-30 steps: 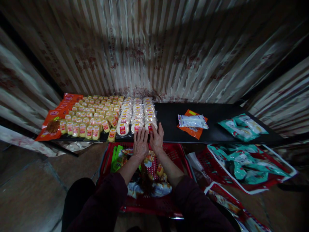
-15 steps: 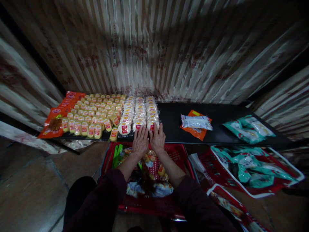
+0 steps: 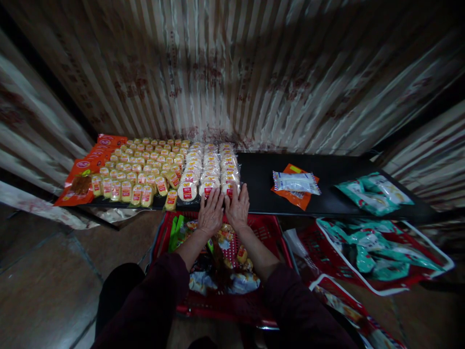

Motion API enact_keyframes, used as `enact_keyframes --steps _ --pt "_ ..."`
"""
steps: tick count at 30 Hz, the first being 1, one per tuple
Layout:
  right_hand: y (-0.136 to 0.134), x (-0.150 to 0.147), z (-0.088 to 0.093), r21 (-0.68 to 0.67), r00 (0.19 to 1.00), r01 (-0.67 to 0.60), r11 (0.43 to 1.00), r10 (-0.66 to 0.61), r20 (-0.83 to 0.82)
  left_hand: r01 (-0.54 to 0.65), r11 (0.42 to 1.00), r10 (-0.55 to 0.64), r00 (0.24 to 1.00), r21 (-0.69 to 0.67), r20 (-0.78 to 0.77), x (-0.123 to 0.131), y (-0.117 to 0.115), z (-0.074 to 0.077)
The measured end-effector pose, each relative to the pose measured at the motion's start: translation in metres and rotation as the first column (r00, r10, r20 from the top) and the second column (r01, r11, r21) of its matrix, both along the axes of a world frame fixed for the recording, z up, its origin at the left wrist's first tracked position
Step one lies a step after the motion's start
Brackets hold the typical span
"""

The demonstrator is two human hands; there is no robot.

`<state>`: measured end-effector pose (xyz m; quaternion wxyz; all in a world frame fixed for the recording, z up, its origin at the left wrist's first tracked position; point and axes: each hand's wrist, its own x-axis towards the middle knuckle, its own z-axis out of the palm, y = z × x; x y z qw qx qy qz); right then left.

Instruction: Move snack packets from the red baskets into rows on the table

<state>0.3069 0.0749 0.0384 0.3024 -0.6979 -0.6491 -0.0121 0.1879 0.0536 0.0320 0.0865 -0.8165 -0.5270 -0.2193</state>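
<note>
My left hand [image 3: 210, 213] lies flat with fingers stretched out, its tips at the near end of the middle row of round wrapped cakes [image 3: 209, 177]. Beside it, my right hand [image 3: 238, 207] rests the same way against the front of the right-hand row of round wrapped cakes [image 3: 229, 169]. A third such row [image 3: 188, 190] stands to the left, untouched. Small yellow wrapped cakes [image 3: 136, 177] fill the black shelf [image 3: 257, 169] further left, one cake [image 3: 171, 199] standing out at the front edge. Below my wrists is a red basket [image 3: 261, 237] holding mixed packets.
Orange packets [image 3: 82, 165] overlap at the shelf's left end. A white striped packet [image 3: 296, 182] lies on an orange one [image 3: 300, 199]; a teal bag [image 3: 374, 194] sits further right. On the floor, another red basket [image 3: 312, 245] holds teal bags [image 3: 381, 249]. A striped curtain [image 3: 232, 72] hangs behind.
Both hands keep almost the same place against the fronts of the round cake rows. The view has shifted very slightly; nothing has been picked up or let go.
</note>
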Motion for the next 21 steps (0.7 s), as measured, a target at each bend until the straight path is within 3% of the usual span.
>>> enact_keyframes --steps 10,21 --pt "-0.002 0.0 -0.003 0.028 1.0 0.002 1.0 -0.003 0.02 -0.005 1.0 0.005 1.0 -0.001 0.016 -0.001 -0.004 0.003" --pt "-0.008 0.007 -0.004 0.01 0.997 -0.026 1.0 0.026 0.071 0.041 0.999 -0.042 0.999 -0.004 -0.027 0.007 -0.011 -0.003"
